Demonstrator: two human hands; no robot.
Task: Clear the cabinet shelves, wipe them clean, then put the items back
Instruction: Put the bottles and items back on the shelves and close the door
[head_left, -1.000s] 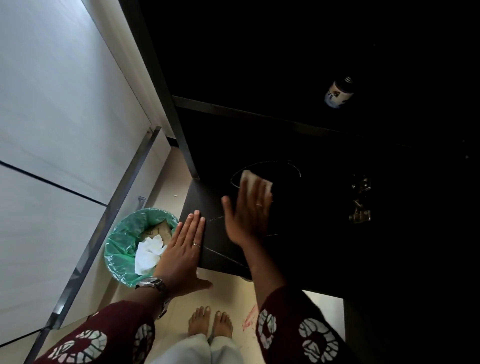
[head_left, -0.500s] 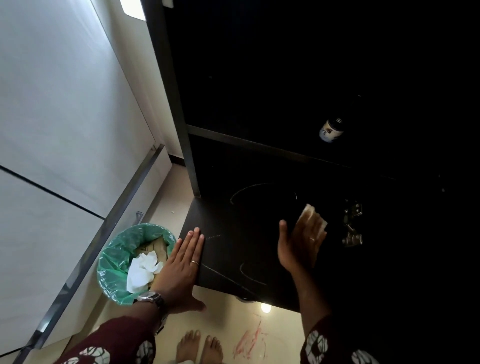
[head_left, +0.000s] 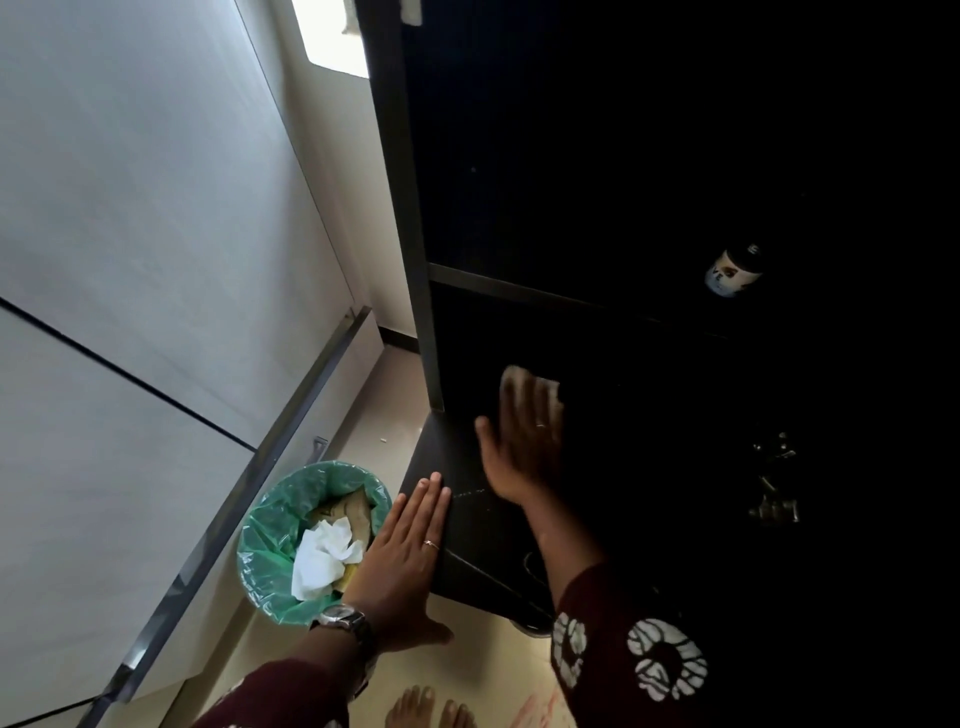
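The left hand (head_left: 410, 545) lies flat on the near left corner of the shelf (head_left: 480, 535). The right hand (head_left: 524, 441), flat too, presses a cloth (head_left: 514, 375) farther in. A wide swipe right could knock the metal thing (head_left: 774, 506).

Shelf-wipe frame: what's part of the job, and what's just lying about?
In the job:
right hand pressing a pale wipe flat on the lower shelf
left hand flat on that shelf's front edge
bottle on the upper shelf

Lying about:
green-lined bin holding crumpled tissue
metal fitting inside the cabinet
wristwatch
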